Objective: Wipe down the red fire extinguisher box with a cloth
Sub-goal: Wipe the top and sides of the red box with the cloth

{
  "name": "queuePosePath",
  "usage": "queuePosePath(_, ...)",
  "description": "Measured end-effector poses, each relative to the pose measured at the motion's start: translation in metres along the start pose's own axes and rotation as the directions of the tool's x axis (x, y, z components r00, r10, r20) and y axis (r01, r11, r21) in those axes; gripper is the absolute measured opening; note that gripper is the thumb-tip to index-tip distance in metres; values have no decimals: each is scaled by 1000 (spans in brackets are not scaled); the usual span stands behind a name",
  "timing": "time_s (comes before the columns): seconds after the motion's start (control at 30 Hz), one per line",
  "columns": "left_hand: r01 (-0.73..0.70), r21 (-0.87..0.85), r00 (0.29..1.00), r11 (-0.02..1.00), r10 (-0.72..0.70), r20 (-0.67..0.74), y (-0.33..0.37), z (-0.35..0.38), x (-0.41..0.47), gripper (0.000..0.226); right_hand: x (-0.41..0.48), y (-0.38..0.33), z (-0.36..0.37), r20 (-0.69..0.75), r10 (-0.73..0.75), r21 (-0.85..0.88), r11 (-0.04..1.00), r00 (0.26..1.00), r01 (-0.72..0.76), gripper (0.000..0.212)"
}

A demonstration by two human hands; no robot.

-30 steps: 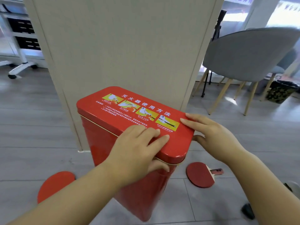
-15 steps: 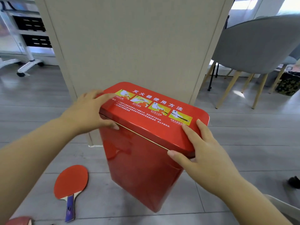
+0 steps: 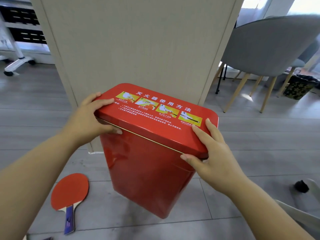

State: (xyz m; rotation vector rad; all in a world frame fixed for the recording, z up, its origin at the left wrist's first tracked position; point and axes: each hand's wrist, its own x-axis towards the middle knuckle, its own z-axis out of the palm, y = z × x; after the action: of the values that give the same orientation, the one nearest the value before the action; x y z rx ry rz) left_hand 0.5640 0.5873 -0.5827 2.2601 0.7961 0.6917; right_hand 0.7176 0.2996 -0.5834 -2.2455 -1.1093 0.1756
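The red fire extinguisher box [image 3: 149,174] is a tall metal tin standing on the grey floor against a beige pillar. Its lid [image 3: 155,122] carries yellow instruction pictures and white lettering. My left hand [image 3: 90,118] grips the lid's left end, fingers on top and thumb under the rim. My right hand [image 3: 211,153] grips the lid's right front corner the same way. No cloth is in view.
The beige pillar [image 3: 138,42] stands right behind the box. A red table tennis paddle [image 3: 69,193] lies on the floor at the left. A grey chair [image 3: 270,45] and a patterned bin [image 3: 299,86] stand at the right. A white wheeled stand [image 3: 15,63] is far left.
My left hand left the lid's top front and went to its left end. My right hand slid to the right front corner. The view shifted, and the right-hand paddle dropped out of sight.
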Motion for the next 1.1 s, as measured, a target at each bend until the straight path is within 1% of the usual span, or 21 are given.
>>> queuePosePath(0.13, 40, 57, 993, 998, -33, -110, 8, 3, -27, 99, 17, 11, -15, 35, -57, 50, 997, 998, 55, 81)
queuePosePath(0.23, 82, 97, 979, 992, -61, -196, 13, 3, -52, 90, 35, 16, -27, 115, -86, 99, 992, 990, 75, 78)
queuePosePath(0.3, 81, 90, 970, 993, -58, -235, 13, 2, -63, 83, 44, 18, -30, 135, -87, 104, 992, 987, 73, 77)
queuePosePath(0.4, 85, 99, 970, 991, -59, -235, 10, -2, -65, 82, 42, 20, -27, 81, -6, 116, 993, 997, -3, 79)
queuePosePath(0.47, 116, 113, 971, 987, -89, -221, 8, -5, -62, 87, 36, 23, -20, 18, 49, 187, 981, 999, -52, 81)
queuePosePath(0.53, 150, 132, 972, 980, -122, -201, 6, -7, -61, 93, 30, 23, -13, -7, 63, 287, 956, 998, -58, 79)
queuePosePath(0.6, 120, 156, 978, 980, -89, -190, 4, -7, -62, 94, 29, 22, -11, -15, 67, 329, 943, 998, -59, 79)
queuePosePath(0.67, 96, 160, 980, 983, -65, -187, 3, -6, -62, 93, 29, 22, -12, -10, 69, 320, 946, 998, -62, 79)
queuePosePath(0.83, 94, 134, 979, 986, -67, -195, 1, -3, -64, 93, 28, 20, -12, 1, 65, 324, 944, 998, -62, 78)
queuePosePath(0.97, 90, 118, 977, 989, -64, -203, 5, -2, -60, 91, 22, 20, -8, -38, 69, 282, 958, 997, -56, 77)
queuePosePath(1.1, 99, 82, 979, 992, -82, -186, 5, -7, -51, 90, 13, 13, -2, -86, 92, 286, 956, 992, -64, 77)
